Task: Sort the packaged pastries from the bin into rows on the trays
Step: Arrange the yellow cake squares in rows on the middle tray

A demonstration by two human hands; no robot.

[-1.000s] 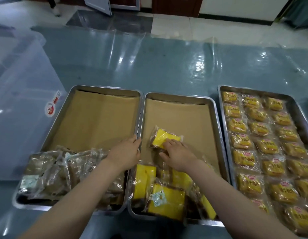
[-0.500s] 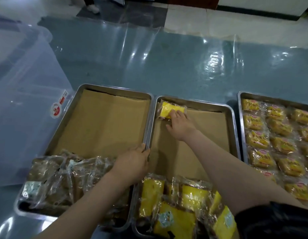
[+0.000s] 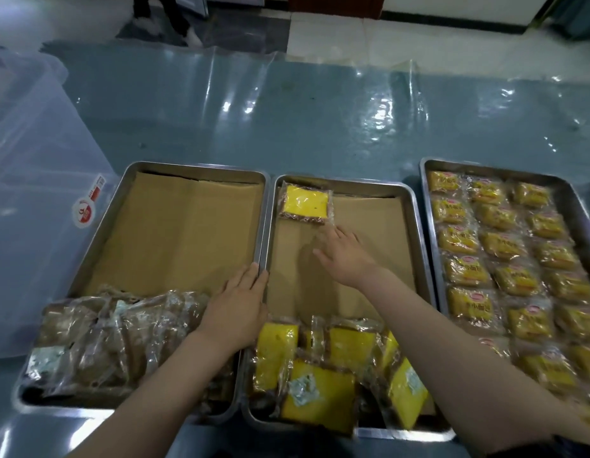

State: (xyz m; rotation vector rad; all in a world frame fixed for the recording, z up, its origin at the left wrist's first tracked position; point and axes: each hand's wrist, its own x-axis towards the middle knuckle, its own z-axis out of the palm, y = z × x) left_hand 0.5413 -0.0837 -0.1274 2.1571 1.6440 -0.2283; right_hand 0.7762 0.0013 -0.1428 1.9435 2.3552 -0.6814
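Note:
Three metal trays stand side by side. A yellow packaged pastry lies flat in the far left corner of the middle tray, on brown paper. My right hand hovers open just below it, holding nothing. My left hand rests flat, fingers together, on the rims where the left tray and middle tray meet. A heap of yellow pastries fills the middle tray's near end. Brown packaged pastries are piled at the left tray's near end.
The right tray holds rows of small yellow packaged pastries. A clear plastic bin lid with a red sticker lies at the left. The table has a glossy blue cover. A person's feet show beyond the far edge.
My right hand carried the yellow pastry to the middle tray's far left corner, let it go and drew back toward me. My left hand stayed on the tray rims.

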